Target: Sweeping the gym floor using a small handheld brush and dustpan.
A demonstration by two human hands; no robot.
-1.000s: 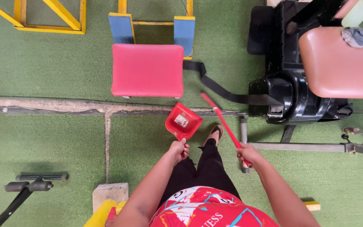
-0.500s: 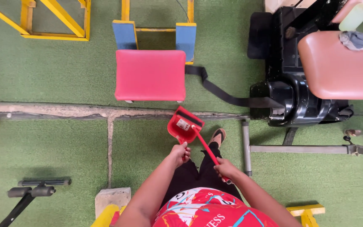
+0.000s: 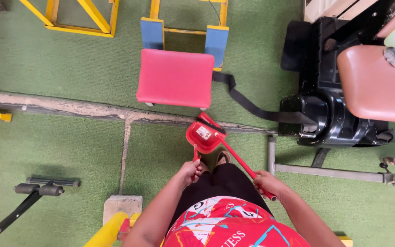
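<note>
Sweeping w/ both hands: left hand closed on red plastic dustpan, low over green turf floor; right hand grips red broom stick, head at pan's far edge. Pan holds small scrap; emptying not yet done.

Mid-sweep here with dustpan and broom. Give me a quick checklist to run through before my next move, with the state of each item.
1. Left hand grips the red dustpan by its handle: ok.
2. Right hand grips the red broom handle: ok.
3. Broom head meets the dustpan mouth: ok.
4. Scrap lies inside the pan: ok.
5. Pan lip flat on the green carpet: cannot tell.
6. Black strap clear of the broom: ok.
</note>
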